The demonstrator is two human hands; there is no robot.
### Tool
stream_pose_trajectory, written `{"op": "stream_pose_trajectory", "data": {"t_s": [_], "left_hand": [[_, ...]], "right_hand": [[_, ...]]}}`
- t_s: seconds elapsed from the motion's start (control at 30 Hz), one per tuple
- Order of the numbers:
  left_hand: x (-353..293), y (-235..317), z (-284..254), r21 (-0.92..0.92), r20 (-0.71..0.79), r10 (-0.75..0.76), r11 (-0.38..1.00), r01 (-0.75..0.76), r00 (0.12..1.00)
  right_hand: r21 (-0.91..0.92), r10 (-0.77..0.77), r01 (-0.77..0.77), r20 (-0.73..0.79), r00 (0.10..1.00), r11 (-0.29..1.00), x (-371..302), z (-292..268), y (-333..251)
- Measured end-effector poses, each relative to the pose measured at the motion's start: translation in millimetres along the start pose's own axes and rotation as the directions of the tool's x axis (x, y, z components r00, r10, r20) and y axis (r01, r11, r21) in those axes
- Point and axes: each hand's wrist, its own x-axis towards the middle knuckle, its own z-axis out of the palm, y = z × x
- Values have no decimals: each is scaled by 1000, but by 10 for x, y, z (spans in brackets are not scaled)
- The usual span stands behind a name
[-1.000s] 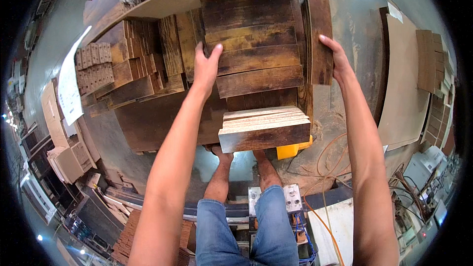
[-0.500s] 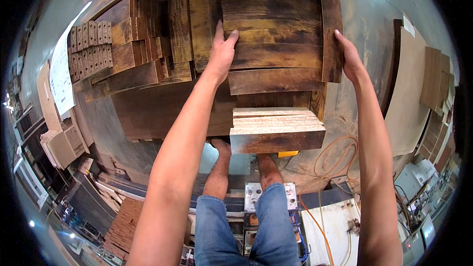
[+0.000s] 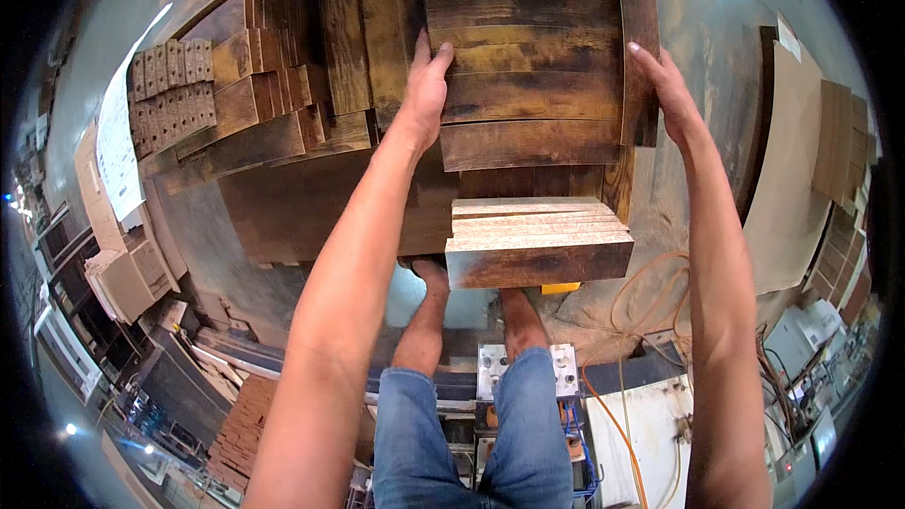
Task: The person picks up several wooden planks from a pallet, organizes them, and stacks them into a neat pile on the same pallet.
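My left hand (image 3: 430, 90) is set at the left end of the stacked dark boards (image 3: 528, 49), thumb and index finger parted. My right hand (image 3: 671, 99) contacts the narrow crosswise board (image 3: 640, 99) at right. I cannot tell whether either grip is closed. The stack lies between both hands, beyond the near pale-edged boards (image 3: 539, 266).

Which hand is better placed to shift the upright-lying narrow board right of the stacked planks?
Probably the right hand: its thumb lies over that board, while the left hand is at the planks' opposite edge.
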Motion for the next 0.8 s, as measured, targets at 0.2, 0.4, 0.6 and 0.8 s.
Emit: {"op": "stream_pose_trajectory", "data": {"t_s": [0.2, 0.4, 0.6, 0.8], "left_hand": [[-105, -15, -117, 84, 4, 61, 995, -61, 998], [-646, -366, -178, -43, 58, -41, 998, 43, 998], [-1063, -390, -439, -276, 16, -69, 959, 71, 997], [-1933, -600, -749, -303, 60, -136, 942, 147, 989]], "right_hand": [[-570, -258, 35, -315, 913, 821, -12, 326, -143], [-542, -254, 6, -385, 887, 840, -104, 84, -171], [-403, -489, 370, -248, 836, 837, -980, -78, -200], [-436, -556, 741, 490, 671, 510, -2064, 132, -345]]}}
